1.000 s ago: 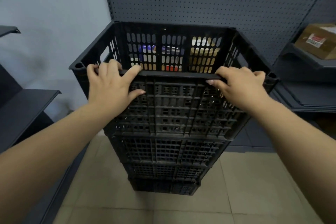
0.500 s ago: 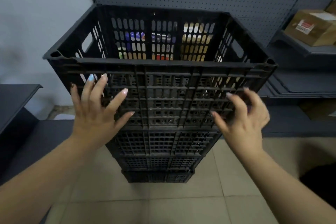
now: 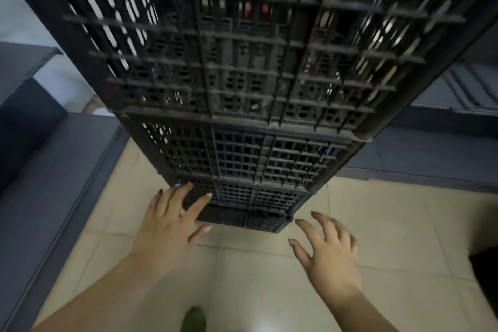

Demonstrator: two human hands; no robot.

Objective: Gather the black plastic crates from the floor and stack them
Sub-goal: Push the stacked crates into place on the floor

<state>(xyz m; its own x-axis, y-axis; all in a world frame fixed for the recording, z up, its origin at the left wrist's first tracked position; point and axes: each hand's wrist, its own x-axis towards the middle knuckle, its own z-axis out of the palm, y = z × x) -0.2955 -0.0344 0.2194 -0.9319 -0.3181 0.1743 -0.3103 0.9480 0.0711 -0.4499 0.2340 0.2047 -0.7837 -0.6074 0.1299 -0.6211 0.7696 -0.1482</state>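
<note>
- Shelving [image 3: 40, 159], dark grey, runs down the far left edge; nothing on it bears on the step.
- Left hand [image 3: 167, 226] sits low at the stack's near-left corner, forearm coming up from the bottom-left of frame. Fingers spread and empty, gripping nothing. The two longest fingertips [image 3: 188, 186] overlap the third crate down; contact or a slight gap cannot be told from this view.
- Stack of black crates [image 3: 248, 105] fills the centre and top, standing on the tiled floor [image 3: 256, 286]. Four tiers can be counted; the upper ones are motion-blurred. The lowest crate [image 3: 242, 219] rests on the tile just ahead of both hands.
- Shoe tip [image 3: 192, 318], greenish, shows at the bottom edge, well short of the stack.
- Right hand [image 3: 327, 250] hovers near the bottom crate's near-right corner, clearly apart from it. Palm down, fingers splayed and slightly curled, holding nothing; forearm enters from the bottom-right.
- Shelf base [image 3: 420, 153] lies behind the stack on the right.
- Judged step: reaching down to take the base of the stack, perhaps to shift or square it.
- To do it well: seat both hands at matching heights on opposite corners, hook fingers into the lattice or under a rim, and move low and slowly. A tall stack pushed from one side would likely lean or twist.
</note>
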